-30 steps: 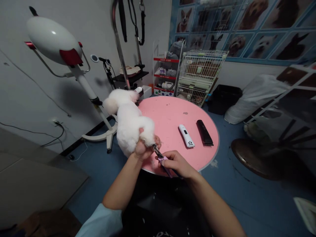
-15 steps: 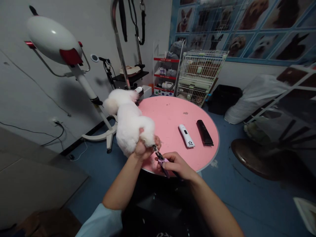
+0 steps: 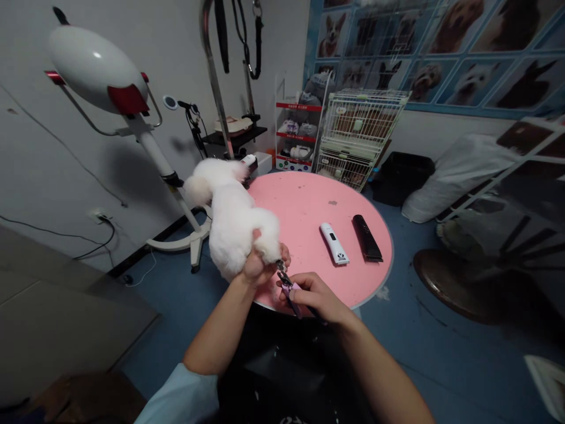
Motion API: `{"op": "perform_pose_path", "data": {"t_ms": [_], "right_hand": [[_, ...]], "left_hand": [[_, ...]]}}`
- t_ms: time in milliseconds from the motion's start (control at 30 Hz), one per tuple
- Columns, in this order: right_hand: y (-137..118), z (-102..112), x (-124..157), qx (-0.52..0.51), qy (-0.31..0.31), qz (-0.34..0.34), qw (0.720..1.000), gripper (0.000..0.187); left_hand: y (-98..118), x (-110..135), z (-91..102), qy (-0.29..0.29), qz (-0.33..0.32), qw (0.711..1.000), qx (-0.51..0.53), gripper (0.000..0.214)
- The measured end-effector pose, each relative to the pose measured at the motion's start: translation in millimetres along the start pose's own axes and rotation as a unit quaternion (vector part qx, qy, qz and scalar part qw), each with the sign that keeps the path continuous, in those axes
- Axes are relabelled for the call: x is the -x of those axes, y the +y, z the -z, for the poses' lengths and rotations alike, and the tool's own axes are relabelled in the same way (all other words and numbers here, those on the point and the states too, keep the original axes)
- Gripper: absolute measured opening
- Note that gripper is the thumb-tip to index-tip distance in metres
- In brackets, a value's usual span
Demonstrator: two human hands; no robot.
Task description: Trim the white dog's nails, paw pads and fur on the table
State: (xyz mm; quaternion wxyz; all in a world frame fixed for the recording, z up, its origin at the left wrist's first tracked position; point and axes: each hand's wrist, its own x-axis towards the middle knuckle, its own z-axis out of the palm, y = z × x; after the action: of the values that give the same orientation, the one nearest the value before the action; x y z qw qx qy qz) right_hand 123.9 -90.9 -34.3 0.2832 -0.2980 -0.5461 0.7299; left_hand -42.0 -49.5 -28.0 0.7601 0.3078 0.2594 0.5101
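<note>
A fluffy white dog (image 3: 232, 221) stands at the left edge of the round pink table (image 3: 300, 206), its rear toward me. My left hand (image 3: 256, 266) is closed around one of its hind legs, holding the paw up and turned back. In my right hand (image 3: 315, 294) is a pair of nail clippers (image 3: 289, 285) with purple handles, gripped near the table's front edge. The metal jaws are right at the raised paw; whether they close on a nail is too small to tell.
A white hair clipper (image 3: 334, 242) and a black hair clipper (image 3: 366, 238) lie on the right of the table. Behind stand wire cages (image 3: 359, 126), a small shelf rack (image 3: 298, 123) and a black bin (image 3: 404, 176). A white dryer on a stand (image 3: 97, 70) is at left.
The raised paw and both hands keep nearly the same place; the clipper jaws have shifted very slightly at the paw. The view has moved a touch.
</note>
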Motion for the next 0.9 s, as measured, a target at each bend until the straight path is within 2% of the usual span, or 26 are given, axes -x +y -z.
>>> {"op": "perform_pose_path", "data": {"t_ms": [200, 567, 900], "right_hand": [[0, -1, -1, 0.007, 0.04, -0.01, 0.999, 0.024], [2, -6, 1, 0.026, 0.069, -0.009, 0.997, 0.024], [4, -12, 0, 0.054, 0.122, -0.019, 0.991, 0.018]], "left_hand": [[1, 1, -2.5, 0.018, 0.016, 1.0, -0.009, 0.08], [6, 1, -6.4, 0.059, 0.029, 0.998, 0.004, 0.089], [6, 1, -6.1, 0.066, 0.025, 0.997, -0.01, 0.087]]}}
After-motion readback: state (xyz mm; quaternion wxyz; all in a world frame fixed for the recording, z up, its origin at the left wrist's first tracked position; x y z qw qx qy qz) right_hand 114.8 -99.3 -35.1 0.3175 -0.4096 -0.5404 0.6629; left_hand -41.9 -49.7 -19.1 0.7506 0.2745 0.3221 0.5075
